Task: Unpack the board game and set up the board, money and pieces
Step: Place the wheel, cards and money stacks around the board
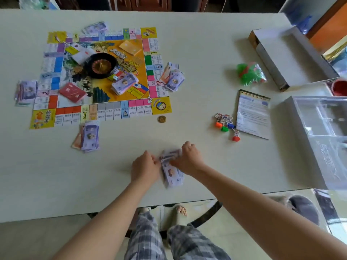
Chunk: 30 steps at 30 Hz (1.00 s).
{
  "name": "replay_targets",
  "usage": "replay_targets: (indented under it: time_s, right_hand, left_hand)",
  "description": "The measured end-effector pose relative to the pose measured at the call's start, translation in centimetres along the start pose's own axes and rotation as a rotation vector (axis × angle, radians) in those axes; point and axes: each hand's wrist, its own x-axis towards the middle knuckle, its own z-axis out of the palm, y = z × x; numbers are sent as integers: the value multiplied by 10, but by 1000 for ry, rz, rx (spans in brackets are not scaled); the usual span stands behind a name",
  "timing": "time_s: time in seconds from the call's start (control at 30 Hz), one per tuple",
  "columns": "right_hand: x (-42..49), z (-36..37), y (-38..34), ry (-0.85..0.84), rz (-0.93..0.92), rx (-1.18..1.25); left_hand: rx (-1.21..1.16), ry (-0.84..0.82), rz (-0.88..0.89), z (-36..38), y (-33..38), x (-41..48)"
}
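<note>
A person's left hand [144, 166] and right hand [189, 158] grip a stack of purple banknotes [171, 174] lying on the white table [206, 44] near its front edge. The fingers of both hands are curled around the notes' far end. The game board [142, 76] lies flat at the table's left. Its squares carry price figures and characters too blurred to read. On the board sit a black roulette wheel [100, 65], an orange card deck [130, 47], a red card deck [72, 94] with white characters, a die [114, 78] and more notes. Four further note piles lie around its edges. A gold coin [162, 119] rests just off the board's near right corner. To the right, a clear bag [250, 74] holds green and red plastic pieces, beside an open white box [285, 57]. Four character pawns [226, 123] lie next to a printed rule sheet [253, 114].
</note>
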Motion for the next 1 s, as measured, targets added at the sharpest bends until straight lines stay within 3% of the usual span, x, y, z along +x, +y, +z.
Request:
replay_targets:
  time_s: [0.1,0.23,0.43,0.7,1.0]
  right_hand:
    - [-8,20,1,-13,-92,-63]
    - [-11,22,9,28,-193,26]
    - [-6,12,18,23,-325,-164]
    - [7,6,9,-2,-320,-313]
    - [0,7,17,-57,-413,-61]
  left_hand:
    - [-122,-7,-18,3,7,-12]
    - [-197,-56,39,7,8,-15]
    - [-288,5,92,13,0,-21]
    - [67,55,192,34,-5,-26]
    - [30,63,137,30,1,-25]
